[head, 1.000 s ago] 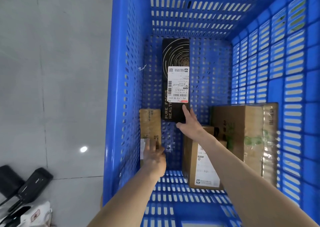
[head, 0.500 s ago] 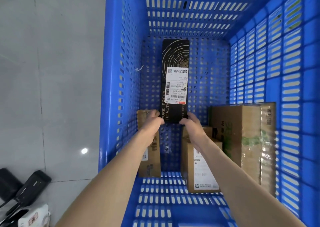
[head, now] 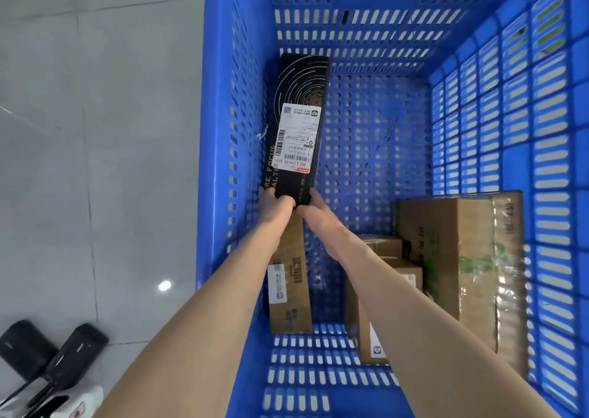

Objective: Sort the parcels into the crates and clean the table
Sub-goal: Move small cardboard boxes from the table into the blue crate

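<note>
I have both hands on the near end of the long black cardboard box with the white shipping label (head: 299, 130). My left hand (head: 275, 202) has its fingers curled round the left corner, and my right hand (head: 315, 210) pinches the right corner, so neither is spare. The box runs along the left wall of the blue perforated plastic crate (head: 366, 35), with its far end close to the far-left corner. I cannot tell whether that end sits on the crate floor. What worries me is the near end. It hangs just over the narrow brown cardboard parcel (head: 290, 290) lying against the same wall, and if I let go here it would likely land on that parcel and sit slanted, or slide off toward the middle. My left knuckles are also tight to the wall and could get pinched if I push sideways. I'd judge the box needs to go further forward before I release it. The crate floor is slotted plastic, bare in its far half. A small brown carton with a white label (head: 382, 293) and a large brown carton wrapped in clear tape (head: 462, 258) stand at the near right. Outside lies a pale grey tiled floor (head: 95, 130) with some black gear (head: 47, 357) at the lower left — no table is in view.
</note>
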A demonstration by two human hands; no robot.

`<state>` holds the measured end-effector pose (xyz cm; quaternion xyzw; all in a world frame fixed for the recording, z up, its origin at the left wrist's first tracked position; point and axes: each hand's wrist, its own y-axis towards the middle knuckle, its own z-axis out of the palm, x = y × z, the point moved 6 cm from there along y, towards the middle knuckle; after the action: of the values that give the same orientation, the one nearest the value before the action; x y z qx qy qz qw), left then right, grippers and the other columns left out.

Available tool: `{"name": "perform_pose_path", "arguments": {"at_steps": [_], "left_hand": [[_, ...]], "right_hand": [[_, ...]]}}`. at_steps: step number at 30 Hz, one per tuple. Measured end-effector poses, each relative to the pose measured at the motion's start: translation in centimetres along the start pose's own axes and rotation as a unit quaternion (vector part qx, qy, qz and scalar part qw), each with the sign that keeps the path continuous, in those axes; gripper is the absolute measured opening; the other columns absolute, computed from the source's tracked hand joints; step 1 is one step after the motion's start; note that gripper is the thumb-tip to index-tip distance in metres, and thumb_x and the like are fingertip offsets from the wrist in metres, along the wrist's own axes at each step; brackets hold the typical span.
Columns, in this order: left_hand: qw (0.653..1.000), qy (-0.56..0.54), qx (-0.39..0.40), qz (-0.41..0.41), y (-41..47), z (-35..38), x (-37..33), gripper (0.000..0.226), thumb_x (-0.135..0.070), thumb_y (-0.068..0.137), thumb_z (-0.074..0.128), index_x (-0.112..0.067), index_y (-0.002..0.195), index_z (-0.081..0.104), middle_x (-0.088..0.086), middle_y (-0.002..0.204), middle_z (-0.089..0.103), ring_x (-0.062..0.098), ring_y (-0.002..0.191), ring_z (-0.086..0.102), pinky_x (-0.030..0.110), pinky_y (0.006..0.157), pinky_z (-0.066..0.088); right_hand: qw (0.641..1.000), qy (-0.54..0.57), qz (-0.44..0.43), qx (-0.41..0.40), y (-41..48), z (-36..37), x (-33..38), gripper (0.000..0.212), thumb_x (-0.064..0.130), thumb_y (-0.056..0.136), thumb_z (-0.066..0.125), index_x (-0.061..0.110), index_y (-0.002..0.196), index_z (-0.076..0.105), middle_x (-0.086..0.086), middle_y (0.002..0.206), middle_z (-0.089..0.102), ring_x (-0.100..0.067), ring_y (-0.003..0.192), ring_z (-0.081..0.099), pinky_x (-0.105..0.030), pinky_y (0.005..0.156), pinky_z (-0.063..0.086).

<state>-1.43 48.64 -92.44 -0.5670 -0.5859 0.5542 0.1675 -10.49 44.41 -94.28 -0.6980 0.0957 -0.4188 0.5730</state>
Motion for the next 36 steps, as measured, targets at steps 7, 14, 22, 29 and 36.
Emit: {"name": "perform_pose_path", "arguments": {"at_steps": [7, 14, 22, 29, 36], "left_hand": [[0.995, 0.086, 0.058, 0.010, -1.7, 0.5, 0.1, 0.044, -0.014, 0.097, 0.037, -0.012, 0.141, 0.036, 0.012, 0.137, 0.047, 0.028, 0.124, 0.045, 0.034, 0.104, 0.037], [0.986, 0.115, 0.110, 0.045, -8.1, -1.8, -0.3, 0.038, -0.015, 0.103, 0.031, -0.016, 0.141, 0.035, -0.007, 0.114, 0.042, -0.002, 0.087, 0.043, 0.014, 0.070, 0.034], [0.965, 0.225, 0.113, 0.077, -14.9, -3.8, -6.4, 0.058, -0.015, 0.100, 0.036, -0.023, 0.152, 0.011, 0.007, 0.152, 0.029, 0.026, 0.122, 0.048, 0.031, 0.093, 0.041], [0.938, 0.275, 0.114, 0.176, -24.8, -2.9, -17.6, 0.050, -0.015, 0.100, 0.036, -0.020, 0.149, 0.024, 0.000, 0.152, 0.027, 0.018, 0.124, 0.042, 0.023, 0.094, 0.033], [0.928, 0.260, 0.097, 0.248, -42.1, 0.9, -28.9, 0.050, -0.018, 0.100, 0.038, -0.026, 0.148, 0.028, -0.003, 0.135, 0.045, 0.010, 0.113, 0.047, 0.025, 0.094, 0.036]], "right_hand": [[0.991, -0.130, -0.002, 0.019, -0.4, -0.3, 2.1, 0.062, 0.010, 0.093, 0.042, 0.019, 0.151, 0.021, -0.005, 0.149, 0.037, -0.026, 0.135, 0.035, -0.036, 0.109, 0.033], [0.998, -0.045, -0.012, -0.032, -4.6, -1.2, 5.0, 0.062, 0.008, 0.098, 0.036, 0.026, 0.152, 0.012, -0.003, 0.150, 0.036, -0.019, 0.091, 0.061, -0.033, 0.074, 0.049], [0.973, -0.213, -0.035, -0.082, -14.1, -7.9, 6.3, 0.066, 0.011, 0.098, 0.042, 0.024, 0.153, 0.008, -0.002, 0.156, 0.024, -0.010, 0.065, 0.052, -0.021, 0.052, 0.040], [0.947, -0.256, -0.138, -0.136, -26.1, -17.6, 15.6, 0.061, 0.011, 0.097, 0.039, 0.027, 0.152, 0.017, -0.003, 0.143, 0.041, -0.012, 0.057, 0.049, -0.013, 0.043, 0.035], [0.917, -0.304, -0.207, -0.153, -45.4, -29.6, 23.5, 0.059, 0.008, 0.096, 0.040, 0.020, 0.150, 0.022, -0.011, 0.149, 0.038, -0.031, 0.122, 0.050, -0.025, 0.091, 0.035]]}}
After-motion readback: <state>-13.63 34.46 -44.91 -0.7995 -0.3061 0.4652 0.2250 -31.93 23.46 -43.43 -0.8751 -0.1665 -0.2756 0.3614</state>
